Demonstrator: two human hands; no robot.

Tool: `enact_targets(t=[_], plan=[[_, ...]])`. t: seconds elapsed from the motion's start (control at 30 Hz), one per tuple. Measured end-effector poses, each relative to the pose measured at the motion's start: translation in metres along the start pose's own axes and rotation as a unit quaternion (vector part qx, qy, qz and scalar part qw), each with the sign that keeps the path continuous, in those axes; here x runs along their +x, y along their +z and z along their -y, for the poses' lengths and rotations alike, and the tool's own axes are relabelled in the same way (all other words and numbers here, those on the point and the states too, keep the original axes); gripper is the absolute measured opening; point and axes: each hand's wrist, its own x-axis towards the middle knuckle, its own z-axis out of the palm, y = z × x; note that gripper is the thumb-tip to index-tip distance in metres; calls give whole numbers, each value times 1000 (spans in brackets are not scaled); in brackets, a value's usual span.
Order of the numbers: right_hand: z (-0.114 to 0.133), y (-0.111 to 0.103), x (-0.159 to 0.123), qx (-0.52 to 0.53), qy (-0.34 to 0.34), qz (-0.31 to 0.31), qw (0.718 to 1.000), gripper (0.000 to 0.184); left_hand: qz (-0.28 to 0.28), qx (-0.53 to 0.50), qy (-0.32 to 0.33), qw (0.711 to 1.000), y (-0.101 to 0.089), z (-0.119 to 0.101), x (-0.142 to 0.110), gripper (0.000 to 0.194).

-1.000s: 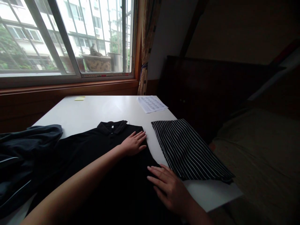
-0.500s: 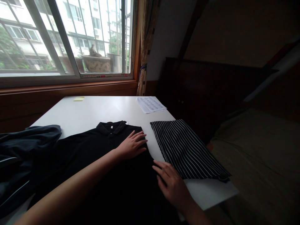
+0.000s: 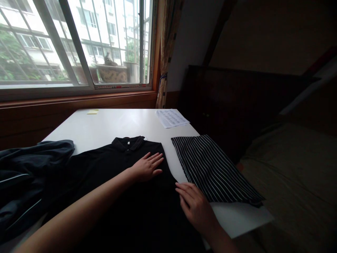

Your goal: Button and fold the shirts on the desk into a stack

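A black polo shirt (image 3: 147, 214) lies spread front side up on the white table, its collar (image 3: 128, 144) towards the window. My left hand (image 3: 147, 167) rests flat on the chest near the shoulder at the right, fingers stretched out, holding nothing. At the shirt's right edge is my right hand (image 3: 196, 207), its fingers extended close together and the thumb apart from them. The fingertips touch or hover over the edge; I cannot tell which. Just beyond that hand lies a folded black cloth with white stripes (image 3: 210, 168).
A dark garment with pale piping (image 3: 23, 175) is bunched at the left. Printed sheets (image 3: 171, 118) and a yellow paper note (image 3: 93, 111) lie at the far side of the white table (image 3: 113, 123). Behind it are a barred window and a tied curtain (image 3: 164, 80).
My left hand has slid slightly inward from the shoulder edge across the chest. The right hand's fingers have drawn closer together at the shirt's edge. The view has shifted slightly left.
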Motion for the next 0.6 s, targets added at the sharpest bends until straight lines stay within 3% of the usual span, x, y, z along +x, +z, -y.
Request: enact_targets(t=[0.13, 0.3, 0.47, 0.6], plan=[[1, -2, 1, 4, 0, -1, 1000, 42, 23, 25, -72, 997, -2, 24, 29, 64], [0, -2, 0, 6, 3, 13, 1000, 41, 0, 41, -137, 990, -2, 42, 50, 61], [0, -1, 0, -1, 5, 14, 1000, 38, -55, 67, -179, 980, -4, 25, 52, 58], [-2, 1, -1, -5, 0, 9, 1000, 40, -86, 81, -137, 983, -5, -6, 40, 59]])
